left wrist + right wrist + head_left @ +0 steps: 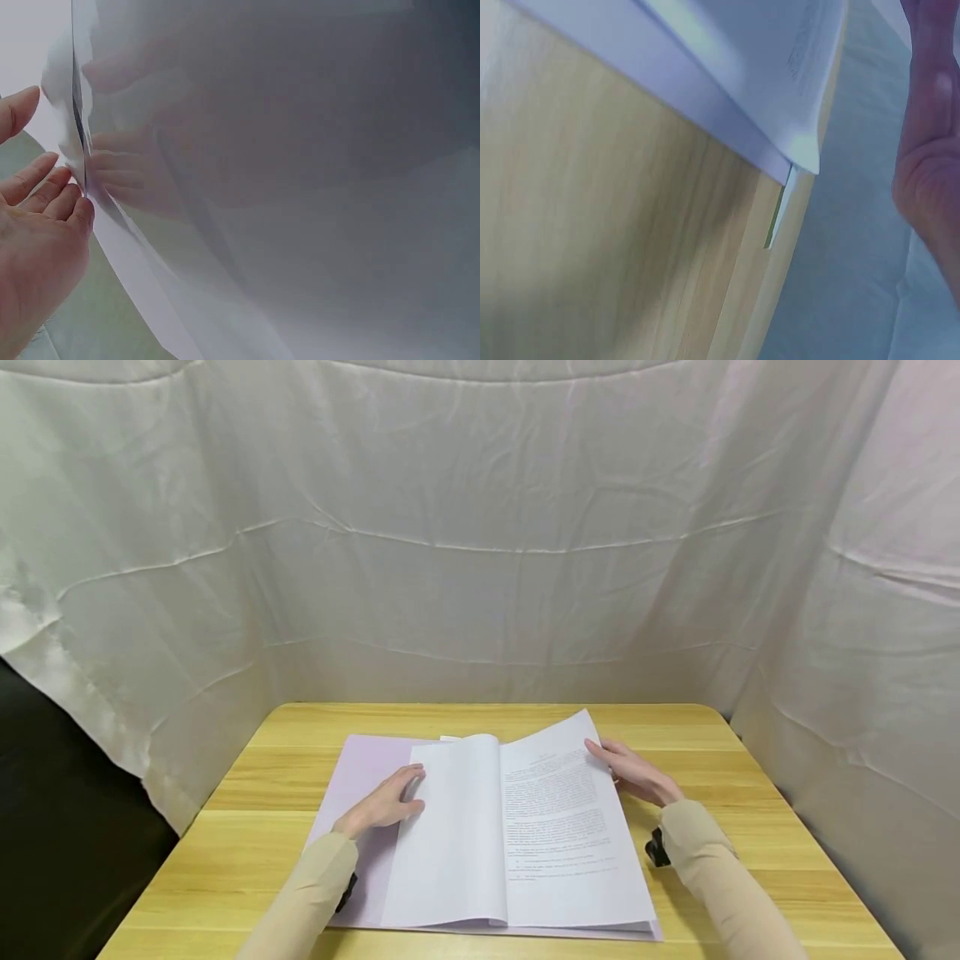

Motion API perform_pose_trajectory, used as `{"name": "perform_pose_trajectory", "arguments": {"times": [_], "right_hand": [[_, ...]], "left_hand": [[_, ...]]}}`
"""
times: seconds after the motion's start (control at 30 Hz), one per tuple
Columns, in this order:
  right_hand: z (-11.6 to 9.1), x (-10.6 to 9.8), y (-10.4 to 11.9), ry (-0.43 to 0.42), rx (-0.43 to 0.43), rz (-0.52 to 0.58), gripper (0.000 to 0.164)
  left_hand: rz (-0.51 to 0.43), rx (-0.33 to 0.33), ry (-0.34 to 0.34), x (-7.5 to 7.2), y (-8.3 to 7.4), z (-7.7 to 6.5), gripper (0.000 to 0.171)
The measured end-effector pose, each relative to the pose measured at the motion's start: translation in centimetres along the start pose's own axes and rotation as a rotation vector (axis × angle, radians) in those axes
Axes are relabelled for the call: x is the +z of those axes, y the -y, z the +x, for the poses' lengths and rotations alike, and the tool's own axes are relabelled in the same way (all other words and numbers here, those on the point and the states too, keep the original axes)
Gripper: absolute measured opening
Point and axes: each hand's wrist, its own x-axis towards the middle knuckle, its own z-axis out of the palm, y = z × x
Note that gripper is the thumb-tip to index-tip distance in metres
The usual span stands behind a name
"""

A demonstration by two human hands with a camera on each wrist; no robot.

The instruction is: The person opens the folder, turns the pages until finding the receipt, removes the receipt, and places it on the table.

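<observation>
A stack of printed white sheets lies spread in a lilac folder point(367, 843). Its left page point(450, 835) is blank and curves at the fold; its right page point(555, 827) carries lines of text, with the upper right corner raised. My left hand point(386, 797) rests at the blank page's left edge, thumb apart from the fingers. In the left wrist view its fingertips point(81, 214) meet the paper's edge. My right hand point(633, 768) pinches the printed page by its upper right edge; part of the grip is hidden. The right wrist view shows this hand point(934, 150) at the far side.
The folder lies on a light wooden table point(240, 852), close to its front edge. Pale grey curtains point(487, 593) hang behind and along the sides. A small white strip point(450, 738) juts out above the folder. Something dark point(67, 827) stands at the left.
</observation>
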Motion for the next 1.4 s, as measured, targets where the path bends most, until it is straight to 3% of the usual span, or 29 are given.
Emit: {"name": "perform_pose_trajectory", "arguments": {"times": [0.23, 0.53, 0.8, 1.13, 1.4], "right_hand": [[-0.7, 0.2, 0.5, 0.183, -0.054, 0.145, 0.069], [-1.3, 1.8, 1.9, 0.260, -0.099, 0.199, 0.077], [-1.4, 3.1, 2.9, 0.248, -0.087, 0.183, 0.078], [-1.3, 4.6, 3.7, 0.230, -0.104, 0.123, 0.076], [-1.0, 5.6, 4.2, 0.224, -0.114, 0.102, 0.077]], "left_hand": [[-0.005, 0.025, -0.016, -0.2, -0.2, -0.1, 0.062], [-0.045, 0.022, -0.047, -0.5, -1.2, -0.1, 0.067], [-0.151, -0.036, -0.081, -0.5, -3.0, -0.1, 0.065], [-0.303, 0.062, -0.079, -0.6, -5.0, 0.2, 0.062], [-0.402, 0.064, -0.077, -0.5, -7.1, 0.6, 0.063]]}}
